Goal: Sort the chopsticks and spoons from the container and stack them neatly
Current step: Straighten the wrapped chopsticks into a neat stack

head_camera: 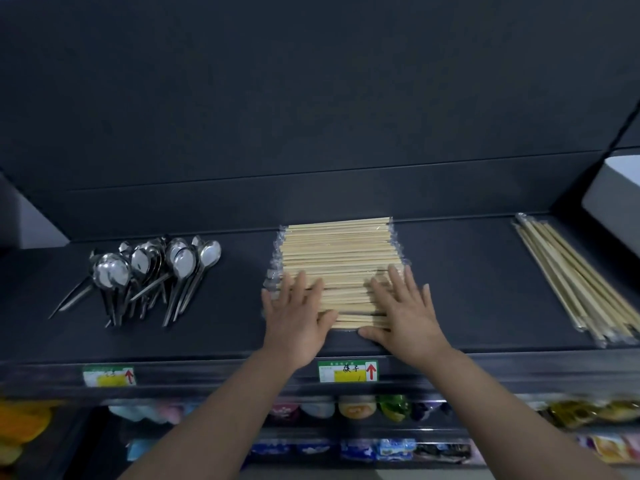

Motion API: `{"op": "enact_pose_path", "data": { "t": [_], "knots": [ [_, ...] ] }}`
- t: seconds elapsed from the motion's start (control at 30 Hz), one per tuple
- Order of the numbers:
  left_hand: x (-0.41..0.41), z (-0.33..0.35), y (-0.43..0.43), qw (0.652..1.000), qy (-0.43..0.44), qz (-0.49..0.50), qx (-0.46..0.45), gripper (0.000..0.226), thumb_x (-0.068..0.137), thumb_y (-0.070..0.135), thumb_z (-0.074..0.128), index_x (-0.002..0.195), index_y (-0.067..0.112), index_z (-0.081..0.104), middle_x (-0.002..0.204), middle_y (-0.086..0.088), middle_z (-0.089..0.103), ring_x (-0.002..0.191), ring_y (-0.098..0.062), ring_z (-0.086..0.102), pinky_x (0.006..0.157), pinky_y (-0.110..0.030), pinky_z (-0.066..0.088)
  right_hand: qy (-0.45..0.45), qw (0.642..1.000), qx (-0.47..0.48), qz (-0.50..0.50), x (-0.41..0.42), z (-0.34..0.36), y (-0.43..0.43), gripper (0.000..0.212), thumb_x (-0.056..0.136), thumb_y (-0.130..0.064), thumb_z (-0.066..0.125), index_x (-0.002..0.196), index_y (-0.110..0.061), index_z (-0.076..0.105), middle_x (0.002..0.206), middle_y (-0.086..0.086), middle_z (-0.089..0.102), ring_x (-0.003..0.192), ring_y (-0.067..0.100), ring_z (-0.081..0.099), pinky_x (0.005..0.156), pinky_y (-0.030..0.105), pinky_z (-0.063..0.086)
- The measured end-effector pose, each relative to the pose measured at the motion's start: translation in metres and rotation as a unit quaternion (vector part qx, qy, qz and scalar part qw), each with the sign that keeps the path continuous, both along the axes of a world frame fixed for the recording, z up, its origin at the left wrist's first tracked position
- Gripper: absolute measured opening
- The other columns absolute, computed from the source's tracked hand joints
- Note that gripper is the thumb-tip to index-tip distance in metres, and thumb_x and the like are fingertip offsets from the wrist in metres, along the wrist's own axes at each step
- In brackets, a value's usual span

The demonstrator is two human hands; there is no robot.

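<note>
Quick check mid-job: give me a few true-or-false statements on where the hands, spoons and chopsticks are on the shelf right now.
1. The left hand and the right hand both lie flat on the middle chopstick stack. True.
2. The spoons lie to the right of that stack. False: they lie in a pile to its left.
3. A second chopstick bundle lies at the right end of the shelf, apart from the middle stack. True.
4. The left hand holds a spoon. False: its fingers are straight on the stack and hold nothing.
5. A label with a red arrow sits on the shelf's front edge below the middle stack. True.
</note>
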State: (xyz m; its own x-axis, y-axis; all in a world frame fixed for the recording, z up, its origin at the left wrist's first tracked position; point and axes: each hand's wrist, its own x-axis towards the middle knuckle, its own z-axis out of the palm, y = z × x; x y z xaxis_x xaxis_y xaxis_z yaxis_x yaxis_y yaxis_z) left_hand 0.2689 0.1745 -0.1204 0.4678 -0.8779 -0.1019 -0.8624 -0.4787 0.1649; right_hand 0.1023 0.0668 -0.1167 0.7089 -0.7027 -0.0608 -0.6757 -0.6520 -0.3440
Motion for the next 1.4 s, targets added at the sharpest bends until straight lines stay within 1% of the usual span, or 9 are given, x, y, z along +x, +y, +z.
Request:
{"op": "enact_pose_path", "data": {
  "t": [0.17,0.37,0.63,0.8,0.97,1.1,1.17,1.27,1.4],
  "knots": [
    [0.004,-0.002,0.001,0.998,0.019,-0.052,-0.009,0.053,0.104,0.04,0.03,0.153,0.037,0.011,0.163,0.002,-0.002,0.149,-0.02,-0.012,0.116,-0.056,-0.01,0.004,1.0,-0.018,0.007,0.011,0.001,-0.001,0.062,0.093,-0.05,0.051,0.148,-0.032,0.029,0.161,-0.005,0.007,0.148,0.016,-0.007,0.118,0.047,-0.008],
    [0.004,-0.002,0.004,0.994,0.02,-0.083,0.074,0.07,0.098,0.061,0.019,0.151,0.034,-0.016,0.158,0.002,-0.027,0.143,-0.021,-0.03,0.113,-0.052,-0.019,0.093,0.994,-0.023,0.051,0.007,-0.003,-0.001,0.066,0.099,-0.055,0.019,0.153,-0.028,-0.007,0.159,0.0,-0.018,0.144,0.016,-0.022,0.115,0.046,-0.016],
    [0.003,-0.001,-0.01,0.997,0.01,-0.047,0.065,0.062,0.102,0.051,0.022,0.151,0.039,-0.013,0.159,0.002,-0.025,0.144,-0.025,-0.028,0.115,-0.054,-0.017,0.096,0.994,-0.046,0.01,0.02,-0.006,-0.006,0.064,0.103,-0.02,0.026,0.152,-0.023,-0.014,0.159,0.004,-0.02,0.144,0.019,-0.024,0.114,0.046,-0.016],
    [-0.002,0.0,-0.005,0.992,0.012,-0.099,0.08,0.067,0.1,0.056,0.021,0.151,0.033,-0.017,0.156,0.006,-0.03,0.143,-0.021,-0.032,0.113,-0.055,-0.019,0.135,0.99,-0.02,0.03,0.014,-0.004,-0.002,0.068,0.099,-0.056,0.011,0.144,-0.023,-0.028,0.147,-0.002,-0.037,0.138,0.018,-0.034,0.114,0.048,-0.018],
    [-0.001,0.0,0.002,0.988,0.023,-0.115,0.099,0.071,0.096,0.064,0.018,0.15,0.036,-0.017,0.155,0.007,-0.033,0.141,-0.02,-0.034,0.114,-0.057,-0.018,0.139,0.99,-0.009,0.029,0.014,-0.004,0.004,0.07,0.099,-0.057,0.01,0.145,-0.02,-0.028,0.15,-0.001,-0.037,0.137,0.02,-0.036,0.115,0.049,-0.017],
    [0.0,0.004,-0.005,0.993,0.033,-0.084,0.076,0.062,0.1,0.055,0.016,0.152,0.035,-0.011,0.159,0.004,-0.024,0.145,-0.021,-0.025,0.116,-0.053,-0.015,0.108,0.994,-0.006,0.032,0.009,-0.005,0.004,0.064,0.101,-0.051,0.014,0.151,-0.027,-0.018,0.155,0.0,-0.029,0.141,0.019,-0.03,0.114,0.048,-0.016],
    [-0.002,0.006,-0.007,0.995,0.035,-0.075,0.049,0.058,0.103,0.047,0.023,0.154,0.033,-0.001,0.162,0.004,-0.014,0.148,-0.022,-0.017,0.118,-0.053,-0.009,0.07,0.997,-0.012,0.023,0.006,-0.003,0.004,0.058,0.103,-0.046,0.018,0.154,-0.028,-0.003,0.16,-0.001,-0.016,0.145,0.018,-0.021,0.115,0.048,-0.012],
    [-0.005,0.01,-0.012,0.995,0.013,-0.07,-0.066,0.047,0.103,0.03,0.04,0.149,0.027,0.034,0.159,0.001,0.023,0.147,-0.022,0.015,0.119,-0.047,0.012,0.005,0.999,-0.053,-0.012,0.0,0.005,0.001,0.048,0.103,-0.034,0.03,0.15,-0.026,0.026,0.16,-0.004,0.014,0.148,0.016,0.003,0.118,0.045,0.0],
    [-0.021,0.016,-0.032,0.984,0.015,-0.095,-0.153,0.035,0.098,0.018,0.048,0.132,0.022,0.058,0.136,0.005,0.057,0.124,-0.018,0.047,0.106,-0.036,0.037,0.01,0.997,-0.07,-0.041,-0.019,0.009,-0.01,0.046,0.102,-0.033,0.032,0.147,-0.023,0.033,0.156,-0.005,0.027,0.146,0.014,0.015,0.118,0.04,0.009]
  ]
}}
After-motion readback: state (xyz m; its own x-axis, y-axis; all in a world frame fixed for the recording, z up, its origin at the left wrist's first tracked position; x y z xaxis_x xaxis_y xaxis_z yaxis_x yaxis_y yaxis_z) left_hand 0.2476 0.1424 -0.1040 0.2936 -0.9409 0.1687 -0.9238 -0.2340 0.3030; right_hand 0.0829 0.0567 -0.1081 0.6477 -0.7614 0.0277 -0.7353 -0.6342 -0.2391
